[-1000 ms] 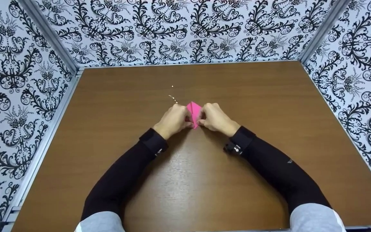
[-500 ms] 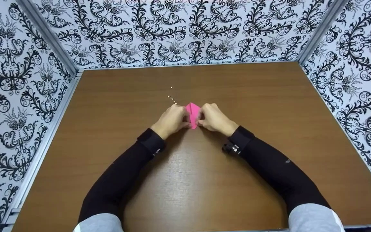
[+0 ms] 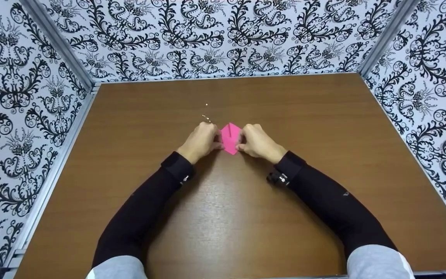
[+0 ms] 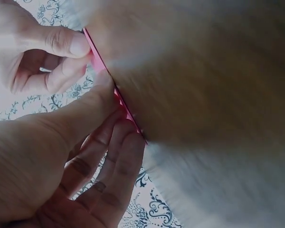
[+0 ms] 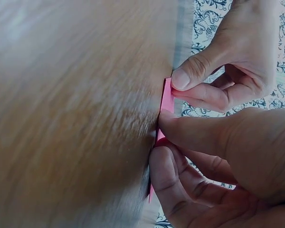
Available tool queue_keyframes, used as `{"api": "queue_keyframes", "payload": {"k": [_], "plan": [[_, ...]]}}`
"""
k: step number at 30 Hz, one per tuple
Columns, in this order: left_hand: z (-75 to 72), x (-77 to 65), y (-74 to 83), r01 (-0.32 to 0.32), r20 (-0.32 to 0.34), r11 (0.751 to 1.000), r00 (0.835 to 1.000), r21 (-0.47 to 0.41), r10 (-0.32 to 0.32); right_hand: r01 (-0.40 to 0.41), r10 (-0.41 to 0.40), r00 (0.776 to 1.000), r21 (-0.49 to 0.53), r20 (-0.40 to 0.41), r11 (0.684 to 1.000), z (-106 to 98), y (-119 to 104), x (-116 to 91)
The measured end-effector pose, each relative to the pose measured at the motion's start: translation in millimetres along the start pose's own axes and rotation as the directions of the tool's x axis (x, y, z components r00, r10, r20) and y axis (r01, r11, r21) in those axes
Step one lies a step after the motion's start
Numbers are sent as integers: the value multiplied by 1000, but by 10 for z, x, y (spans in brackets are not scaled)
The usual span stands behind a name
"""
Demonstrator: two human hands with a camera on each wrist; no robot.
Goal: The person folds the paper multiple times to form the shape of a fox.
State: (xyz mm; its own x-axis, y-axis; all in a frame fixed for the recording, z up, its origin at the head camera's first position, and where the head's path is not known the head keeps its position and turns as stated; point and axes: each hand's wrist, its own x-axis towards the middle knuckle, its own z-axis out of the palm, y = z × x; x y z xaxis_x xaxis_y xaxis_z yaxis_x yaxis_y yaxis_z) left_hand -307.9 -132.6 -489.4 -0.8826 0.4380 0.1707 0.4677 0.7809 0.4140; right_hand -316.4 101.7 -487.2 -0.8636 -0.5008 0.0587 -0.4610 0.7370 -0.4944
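A small folded piece of pink paper (image 3: 229, 138) lies on the table between the two hands, with a crease line near its top point. My left hand (image 3: 201, 141) pinches its left edge between thumb and fingers. At the right edge, my right hand (image 3: 259, 142) holds it with curled fingers and thumb. The left wrist view shows the pink paper (image 4: 99, 61) edge-on and thin, close to the tabletop. In the right wrist view the right thumb presses on the paper (image 5: 167, 97), and the left hand (image 5: 228, 61) grips the far end.
A brown wooden table (image 3: 215, 217) spreads around the hands. Several tiny white specks (image 3: 206, 117) lie just beyond the left hand. Patterned black-and-white walls (image 3: 223, 35) enclose the back and sides, with metal rails at the corners.
The left hand has shifted slightly left and away from the right hand, so more of the pink paper shows, looking wider and flatter. My right hand stays nearly still.
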Motion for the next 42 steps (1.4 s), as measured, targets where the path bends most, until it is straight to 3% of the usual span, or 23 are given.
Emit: {"api": "queue_keyframes", "payload": {"k": [5, 15, 20, 33, 42], "plan": [[-50, 13, -88, 24, -17, 999, 1000, -29, -24, -1, 1, 1000, -10, -1, 1000, -1, 5, -2], [-172, 21, -316, 140, -56, 989, 988, -42, -142, 9, -9, 1000, 15, 3, 1000, 10, 14, -2], [-195, -4, -354, 180, -57, 983, 982, -37, -182, -15, 14, 1000, 13, 16, 1000, 19, 10, -8], [-192, -118, -329, 157, -96, 987, 983, 25, -154, 14, -14, 1000, 23, 1, 1000, 57, 30, -36], [-287, -137, -334, 169, -156, 984, 975, 48, -160, 91, -89, 994, 24, -69, 996, 13, 6, -15]]}}
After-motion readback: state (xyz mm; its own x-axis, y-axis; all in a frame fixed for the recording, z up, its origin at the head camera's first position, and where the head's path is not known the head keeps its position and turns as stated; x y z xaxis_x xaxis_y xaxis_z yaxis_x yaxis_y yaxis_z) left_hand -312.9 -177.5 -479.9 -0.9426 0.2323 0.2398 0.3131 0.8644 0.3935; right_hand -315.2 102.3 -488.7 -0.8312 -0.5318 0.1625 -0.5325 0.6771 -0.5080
